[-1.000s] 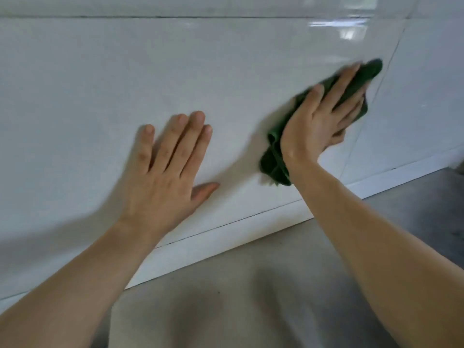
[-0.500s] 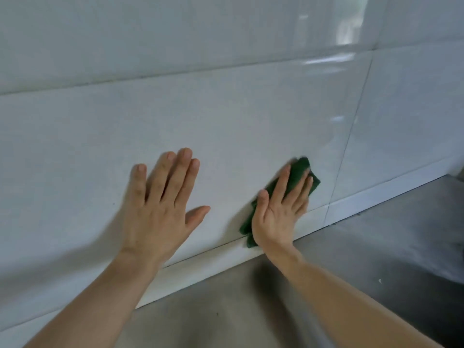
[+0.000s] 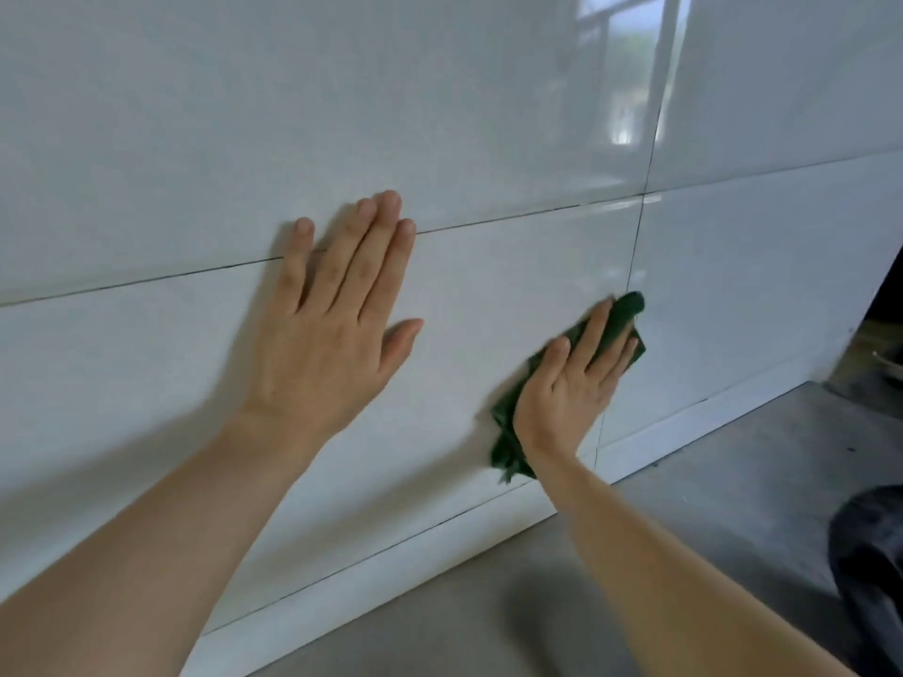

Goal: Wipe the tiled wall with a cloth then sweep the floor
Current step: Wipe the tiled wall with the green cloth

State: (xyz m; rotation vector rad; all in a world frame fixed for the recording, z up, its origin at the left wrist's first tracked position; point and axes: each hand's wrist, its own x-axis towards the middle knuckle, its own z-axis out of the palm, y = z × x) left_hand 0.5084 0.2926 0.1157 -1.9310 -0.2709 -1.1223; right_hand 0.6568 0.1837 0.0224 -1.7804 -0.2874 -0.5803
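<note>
Green cloth [image 3: 628, 317] flat on the tiled wall [image 3: 488, 114], low on the bottom tile row, just left of a vertical grout line. Right hand [image 3: 569, 388] presses it with straight, spread fingers, no curl around it; cloth sticks out past fingertips and wrist. Left hand [image 3: 332, 334] flat on wall, fingers straight, across a horizontal grout line, apart from cloth. Grey floor [image 3: 708, 491] below white skirting.

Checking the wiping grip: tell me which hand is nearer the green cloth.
Right. The right hand lies flat on the green cloth, pressing it to the tiled wall. The left hand rests flat on bare tile, well off to the cloth's left, not touching it.
</note>
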